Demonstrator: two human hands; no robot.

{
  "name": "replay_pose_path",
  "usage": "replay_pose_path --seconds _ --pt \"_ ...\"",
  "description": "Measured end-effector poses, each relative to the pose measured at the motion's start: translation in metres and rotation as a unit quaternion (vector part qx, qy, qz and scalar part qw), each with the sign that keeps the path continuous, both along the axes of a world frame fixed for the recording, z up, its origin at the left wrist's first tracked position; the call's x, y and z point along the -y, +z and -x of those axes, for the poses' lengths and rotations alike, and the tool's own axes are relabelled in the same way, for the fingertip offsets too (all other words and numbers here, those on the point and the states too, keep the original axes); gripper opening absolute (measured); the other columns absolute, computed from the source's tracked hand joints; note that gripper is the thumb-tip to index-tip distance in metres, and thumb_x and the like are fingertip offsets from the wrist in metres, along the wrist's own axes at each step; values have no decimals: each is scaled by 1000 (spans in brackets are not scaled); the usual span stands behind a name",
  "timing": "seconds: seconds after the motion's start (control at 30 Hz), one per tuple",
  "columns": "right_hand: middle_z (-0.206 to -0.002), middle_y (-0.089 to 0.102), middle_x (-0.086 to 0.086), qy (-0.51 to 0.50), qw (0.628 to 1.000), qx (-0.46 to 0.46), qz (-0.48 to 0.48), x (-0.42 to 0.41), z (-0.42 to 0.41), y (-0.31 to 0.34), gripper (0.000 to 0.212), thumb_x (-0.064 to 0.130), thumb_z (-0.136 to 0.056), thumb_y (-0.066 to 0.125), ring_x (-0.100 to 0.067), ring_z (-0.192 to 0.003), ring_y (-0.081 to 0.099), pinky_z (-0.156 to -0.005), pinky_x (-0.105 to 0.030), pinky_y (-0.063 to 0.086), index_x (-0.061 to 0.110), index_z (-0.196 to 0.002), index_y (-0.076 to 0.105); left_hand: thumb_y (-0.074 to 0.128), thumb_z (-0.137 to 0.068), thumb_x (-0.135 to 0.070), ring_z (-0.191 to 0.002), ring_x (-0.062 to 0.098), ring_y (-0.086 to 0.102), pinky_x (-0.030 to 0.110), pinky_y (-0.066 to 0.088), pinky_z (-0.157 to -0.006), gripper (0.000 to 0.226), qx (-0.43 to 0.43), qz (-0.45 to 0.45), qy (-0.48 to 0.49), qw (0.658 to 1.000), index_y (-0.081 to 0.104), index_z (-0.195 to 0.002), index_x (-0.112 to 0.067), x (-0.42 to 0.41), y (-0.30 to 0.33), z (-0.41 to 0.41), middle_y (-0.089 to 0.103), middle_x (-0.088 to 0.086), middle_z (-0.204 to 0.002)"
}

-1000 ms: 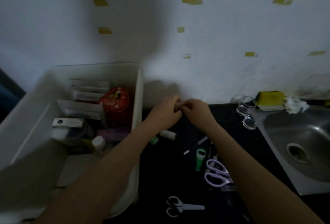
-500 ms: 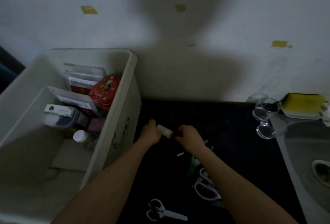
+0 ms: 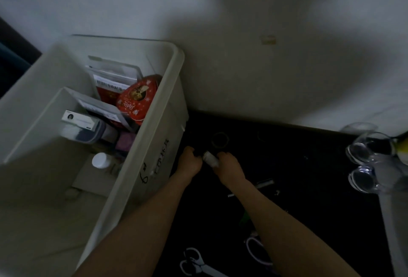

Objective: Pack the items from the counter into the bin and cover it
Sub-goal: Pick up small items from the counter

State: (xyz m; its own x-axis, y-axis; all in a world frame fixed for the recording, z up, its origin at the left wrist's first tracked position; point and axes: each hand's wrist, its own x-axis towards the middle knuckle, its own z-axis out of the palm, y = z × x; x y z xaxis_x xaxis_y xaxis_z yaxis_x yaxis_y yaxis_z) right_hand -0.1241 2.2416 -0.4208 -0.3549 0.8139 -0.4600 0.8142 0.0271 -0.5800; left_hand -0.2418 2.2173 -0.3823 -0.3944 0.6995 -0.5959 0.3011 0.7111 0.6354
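Fingers of the right hand (image 3: pixel 229 167) pinch a small bottle (image 3: pixel 210 159) — left hand (image 3: pixel 190 162) beside.

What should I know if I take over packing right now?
Both hands are low on the black counter, beside the bin.
Right hand grips a small pale tube; left hand is curled next to it, grip unclear.
Done: the white bin already holds a red tin, boxes and a white-capped bottle.
Left: pack the tube, the white scissors, the purple-handled scissors and the small bits near the right arm, then cover the bin. No lid is in view.
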Motion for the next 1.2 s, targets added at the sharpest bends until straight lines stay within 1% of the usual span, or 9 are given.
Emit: replay_pose_path --seconds 0.2,0.3,0.43,0.53,0.6,0.77,0.93,1.1,1.2 --pt "-118 58 -16 -43 991 -127 -14 4 -21 28 27 8 -92 54 -21 -99 55 -77 -19 38 1 -118 56 56 -91 -19 -103 27 60 36 53 -85 41 104 -67 104 987 47 -127 -1 -10 11 -12 58 16 -118" --pt "-116 59 -13 -91 976 -184 -66 9 -29 51 31 7 -90 56 -13 -96 53 -70 -13 36 3 -121 55 55 -91 -11 -88 23 59 31 51 -72 14 154 -139 114 972 63 -100 -4 -20 37 -26 63 12 -97" --pt "-109 58 -6 -149 954 -235 -111 13 -30 86 26 8 -90 54 -11 -90 54 -63 -6 36 8 -115 55 58 -90 -6 -95 20 58 35 49 -86 16 140 -238 99 956 62 -105 -7 -25 81 -41 63 13 -106" --pt "-104 62 -3 -187 928 -294 -129 21 -26 114 24 9 -88 58 -11 -90 58 -66 -9 43 9 -111 58 60 -89 -6 -94 19 59 27 51 -79 12 144 -296 82 941 59 -101 -8 -18 116 -45 62 9 -102" --pt "-104 65 -4 -199 912 -327 -147 28 -21 133 27 8 -86 61 -10 -91 58 -76 -21 50 9 -112 59 63 -87 -8 -95 21 61 26 52 -76 14 139 -326 66 933 58 -100 -10 -9 136 -44 62 8 -101" --pt "-106 66 -1 -186 886 -386 -174 46 0 182 34 10 -86 62 -9 -95 61 -85 -26 51 12 -120 59 66 -84 -7 -92 21 62 32 54 -83 20 120 -403 46 906 63 -104 -7 17 192 -24 65 8 -95" --pt "-111 66 2 -141 872 -418 -214 67 38 232 34 17 -88 63 -8 -99 61 -81 -14 48 14 -121 60 68 -82 -4 -91 25 66 37 54 -89 13 157 -463 58 870 69 -93 -10 46 247 22 69 9 -90" --pt "-101 68 5 -101 869 -442 -200 89 112 259 26 20 -87 63 -10 -96 64 -85 -23 52 18 -114 63 68 -82 -6 -65 4 64 16 55 -66 9 133 -489 37 861 69 -88 -12 74 272 102 68 -1 -77" --pt "-97 64 10 -68 892 -399 -200 94 162 256 28 20 -87 63 -4 -90 61 -75 -8 47 17 -115 61 71 -80 -9 -72 7 65 14 54 -67 16 82 -458 16 885 71 -96 -9 87 263 157 70 1 -84"
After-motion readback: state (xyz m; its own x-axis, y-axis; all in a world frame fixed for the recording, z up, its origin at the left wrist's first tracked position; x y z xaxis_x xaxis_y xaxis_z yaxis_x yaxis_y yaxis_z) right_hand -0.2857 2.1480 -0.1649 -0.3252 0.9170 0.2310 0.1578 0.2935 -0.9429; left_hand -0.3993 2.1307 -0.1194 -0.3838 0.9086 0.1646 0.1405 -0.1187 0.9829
